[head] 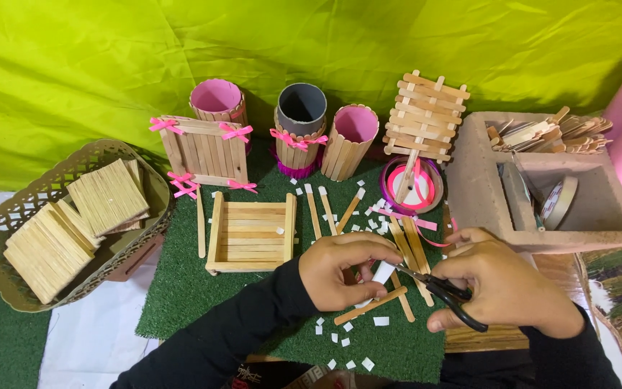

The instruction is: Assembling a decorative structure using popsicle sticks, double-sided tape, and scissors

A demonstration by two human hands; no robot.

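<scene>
A small white strip (383, 272) is pinched in the fingers of the left hand (347, 268), which is curled closed around it. It sits near the middle of the green mat (181, 288), just above a loose wooden stick (370, 306). Black scissors (446, 295) are held in the right hand (505, 284), with the fingers closed through the handles and the blade tips touching the strip. Whether the blades are open cannot be told.

The strip looks thin, light and bendy, so it would likely be squashed or torn by a hard squeeze. It is best held by its near end, away from the blades.

Tiny white cut pieces (347, 344) are scattered on the mat and could be blown away easily. More flat sticks (408, 245) lie just beyond the hands. A small wooden tray (252, 232) stands to the left, and a brown box (541, 180) to the right. A basket (8, 216) of stick bundles is far left. Little open room is left between these things; the most is on the mat's near left part.
</scene>
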